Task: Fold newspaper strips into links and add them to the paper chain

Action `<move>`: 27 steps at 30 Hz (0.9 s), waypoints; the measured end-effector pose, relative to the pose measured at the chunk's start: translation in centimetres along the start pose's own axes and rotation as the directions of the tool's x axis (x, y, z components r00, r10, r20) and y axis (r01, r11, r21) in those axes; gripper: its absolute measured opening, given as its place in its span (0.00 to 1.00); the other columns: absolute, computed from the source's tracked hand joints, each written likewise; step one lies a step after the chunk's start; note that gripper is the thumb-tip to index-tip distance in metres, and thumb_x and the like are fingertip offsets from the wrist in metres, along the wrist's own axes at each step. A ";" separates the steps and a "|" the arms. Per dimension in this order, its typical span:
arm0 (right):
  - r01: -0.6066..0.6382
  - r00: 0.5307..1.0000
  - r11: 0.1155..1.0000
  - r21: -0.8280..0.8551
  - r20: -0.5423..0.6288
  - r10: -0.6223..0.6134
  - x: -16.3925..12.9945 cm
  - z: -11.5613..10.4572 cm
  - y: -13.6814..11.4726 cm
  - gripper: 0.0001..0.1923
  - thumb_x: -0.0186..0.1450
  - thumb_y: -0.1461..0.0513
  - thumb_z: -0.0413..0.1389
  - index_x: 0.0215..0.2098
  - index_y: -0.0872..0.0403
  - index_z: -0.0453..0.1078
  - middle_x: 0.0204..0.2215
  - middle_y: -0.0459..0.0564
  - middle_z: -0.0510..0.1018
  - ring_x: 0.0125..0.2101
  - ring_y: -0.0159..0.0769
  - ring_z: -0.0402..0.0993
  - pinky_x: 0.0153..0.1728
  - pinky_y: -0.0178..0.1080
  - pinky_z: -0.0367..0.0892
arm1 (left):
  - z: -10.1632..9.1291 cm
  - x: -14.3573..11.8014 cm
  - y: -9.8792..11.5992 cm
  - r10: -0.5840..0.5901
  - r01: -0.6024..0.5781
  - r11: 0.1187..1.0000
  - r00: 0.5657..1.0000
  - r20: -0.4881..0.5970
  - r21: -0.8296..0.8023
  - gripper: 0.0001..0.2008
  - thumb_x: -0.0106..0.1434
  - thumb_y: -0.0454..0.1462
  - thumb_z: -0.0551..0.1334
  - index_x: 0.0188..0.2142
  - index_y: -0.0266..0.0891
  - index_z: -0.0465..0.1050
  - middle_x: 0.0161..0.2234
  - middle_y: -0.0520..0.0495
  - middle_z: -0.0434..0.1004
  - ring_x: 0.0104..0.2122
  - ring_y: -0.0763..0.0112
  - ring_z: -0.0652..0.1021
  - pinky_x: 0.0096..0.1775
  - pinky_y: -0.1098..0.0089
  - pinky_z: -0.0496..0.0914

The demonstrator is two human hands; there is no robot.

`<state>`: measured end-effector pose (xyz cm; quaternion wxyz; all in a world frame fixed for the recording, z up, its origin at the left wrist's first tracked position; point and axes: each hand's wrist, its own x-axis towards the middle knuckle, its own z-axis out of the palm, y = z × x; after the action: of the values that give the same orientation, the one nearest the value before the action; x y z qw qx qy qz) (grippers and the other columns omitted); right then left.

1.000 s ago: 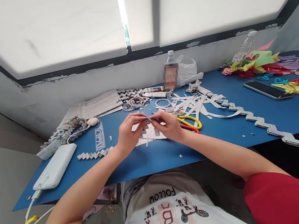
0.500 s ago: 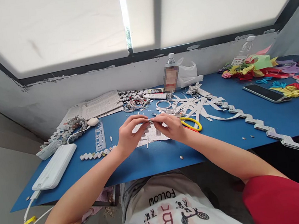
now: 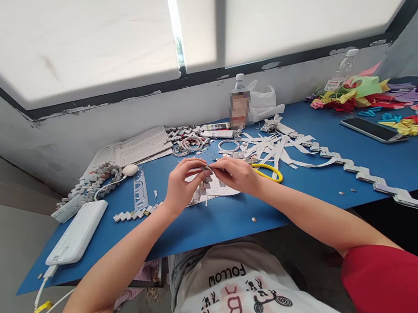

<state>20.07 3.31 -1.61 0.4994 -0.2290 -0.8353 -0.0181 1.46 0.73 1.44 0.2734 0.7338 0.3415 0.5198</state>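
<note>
Paper is what I pinch: my left hand and right hand both squeeze one small folded paper piece, held just above the blue tabletop. Yellow scissors lie near.

Wore a white T-shirt printed "FOLLOW" with cartoon figures; bare forearms, no sleeves visible.

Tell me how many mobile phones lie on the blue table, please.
1. The phone lies screen-up at the table's far right, beside colourful paper; others may be hidden under clutter.
</note>
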 end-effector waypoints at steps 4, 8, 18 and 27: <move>-0.032 0.998 0.999 -0.029 0.049 0.033 -0.1 0.4 0.2 0.08 0.70 0.61 0.47 0.43 0.51 0.67 0.31 0.51 0.77 0.30 0.36 0.73 0.32 0.38 0.68 | -0.3 0.6 0.1 -0.176 0.182 0.981 0.981 0.076 -0.069 0.13 0.56 0.46 0.67 0.33 0.39 0.72 0.34 0.48 0.75 0.36 0.69 0.77 0.41 0.67 0.75; -0.028 0.998 0.999 -0.031 0.057 0.030 0.0 0.6 0.3 0.08 0.70 0.61 0.47 0.43 0.51 0.66 0.32 0.51 0.76 0.30 0.35 0.73 0.32 0.37 0.67 | -0.8 1.2 -0.3 -0.245 0.256 0.963 0.961 0.125 -0.081 0.16 0.54 0.48 0.68 0.32 0.38 0.72 0.32 0.48 0.75 0.35 0.68 0.76 0.40 0.67 0.74; 0.012 0.995 1.000 -0.020 0.098 -0.010 0.1 0.8 1.1 0.08 0.70 0.62 0.46 0.41 0.52 0.67 0.31 0.51 0.76 0.29 0.35 0.72 0.30 0.36 0.65 | -1.2 1.8 -0.8 -0.442 0.490 0.850 0.863 0.245 -0.193 0.17 0.50 0.47 0.71 0.31 0.36 0.74 0.32 0.49 0.75 0.34 0.69 0.77 0.45 0.63 0.74; -0.290 0.947 0.953 0.083 0.165 0.274 0.5 0.8 -0.2 0.07 0.67 0.61 0.51 0.39 0.52 0.71 0.32 0.49 0.79 0.27 0.33 0.72 0.30 0.35 0.66 | -1.7 2.4 -2.2 -0.518 0.662 0.666 0.742 0.424 -0.345 0.16 0.50 0.45 0.72 0.29 0.36 0.72 0.30 0.51 0.71 0.32 0.74 0.75 0.45 0.64 0.73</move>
<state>19.11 3.52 -1.51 0.4434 -0.3202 -0.8292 0.1155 -0.11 4.04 1.64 0.6462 0.5583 0.3808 0.3546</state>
